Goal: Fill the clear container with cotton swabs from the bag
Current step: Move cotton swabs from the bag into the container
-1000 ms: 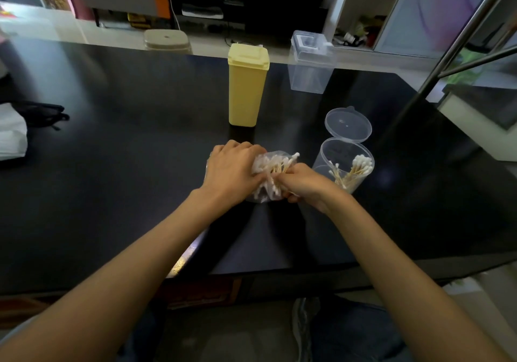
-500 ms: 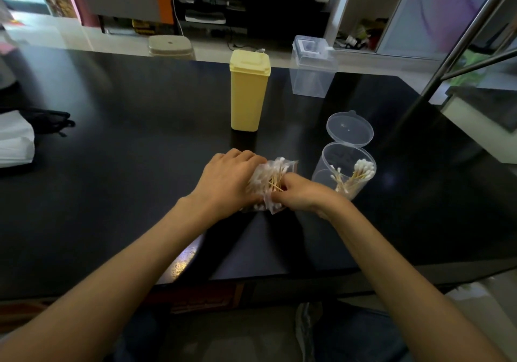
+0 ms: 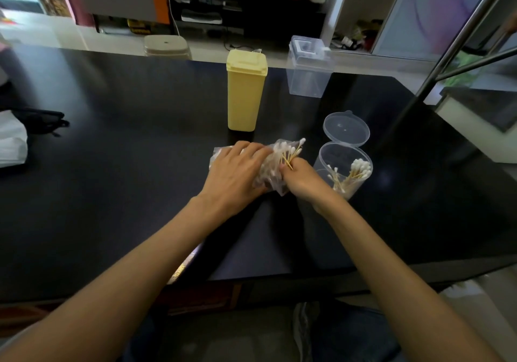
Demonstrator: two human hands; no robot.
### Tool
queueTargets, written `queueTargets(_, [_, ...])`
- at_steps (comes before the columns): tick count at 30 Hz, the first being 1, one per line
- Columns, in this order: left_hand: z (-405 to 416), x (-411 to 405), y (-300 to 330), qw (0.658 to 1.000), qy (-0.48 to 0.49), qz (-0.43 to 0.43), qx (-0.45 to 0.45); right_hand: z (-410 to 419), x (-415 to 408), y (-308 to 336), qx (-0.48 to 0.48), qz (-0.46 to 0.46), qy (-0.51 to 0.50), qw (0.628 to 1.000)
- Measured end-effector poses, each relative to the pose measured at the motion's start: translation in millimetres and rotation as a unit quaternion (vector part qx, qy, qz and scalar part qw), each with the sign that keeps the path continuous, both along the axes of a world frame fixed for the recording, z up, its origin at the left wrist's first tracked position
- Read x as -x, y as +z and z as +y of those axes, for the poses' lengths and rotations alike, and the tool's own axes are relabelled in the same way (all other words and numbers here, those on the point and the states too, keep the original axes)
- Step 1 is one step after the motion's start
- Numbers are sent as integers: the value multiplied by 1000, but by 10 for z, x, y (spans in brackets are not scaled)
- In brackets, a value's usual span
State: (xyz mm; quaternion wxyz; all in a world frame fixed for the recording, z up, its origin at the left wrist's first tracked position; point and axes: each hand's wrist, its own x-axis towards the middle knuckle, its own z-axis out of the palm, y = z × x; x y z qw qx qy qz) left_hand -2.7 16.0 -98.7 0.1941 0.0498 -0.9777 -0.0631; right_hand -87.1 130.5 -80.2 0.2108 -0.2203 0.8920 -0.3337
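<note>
A clear plastic bag (image 3: 270, 171) of cotton swabs lies on the black table (image 3: 126, 193). My left hand (image 3: 235, 174) presses down on the bag with its fingers curled over it. My right hand (image 3: 300, 178) pinches a small bunch of cotton swabs (image 3: 291, 153) whose white tips stick up out of the bag's mouth. Just to the right stands the clear round container (image 3: 344, 168), its hinged lid (image 3: 346, 128) flipped open behind it, with several swabs leaning inside.
A tall yellow lidded box (image 3: 244, 93) stands behind the bag. A clear square box (image 3: 309, 67) sits further back right. White paper and a dark object (image 3: 16, 135) lie at the table's left edge. A metal frame (image 3: 458, 39) rises on the right.
The swab bunch pinched by my right hand has come further up out of the bag. My left hand has stayed on the bag.
</note>
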Motion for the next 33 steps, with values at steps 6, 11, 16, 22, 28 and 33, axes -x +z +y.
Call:
queueTargets(6, [-49, -26, -9, 1000, 24, 9, 5, 102, 2, 94, 52, -34, -4, 998])
queueTargets(11, [-124, -30, 16, 999, 51, -16, -11, 160, -3, 165, 47, -71, 26, 996])
queueTargets(16, [-132, -26, 17, 996, 77, -22, -35, 187, 21, 179, 61, -147, 11, 987])
queueTargets(22, [-114, -38, 55, 993, 104, -12, -52, 193, -3, 271, 59, -57, 0, 997])
queueTargets(28, [-96, -45, 106, 994, 96, 15, -54, 306, 38, 415, 75, 2, -20, 997])
queueTargets(33, [-38, -34, 127, 995, 73, 20, -59, 404, 102, 430, 117, -23, -33, 992])
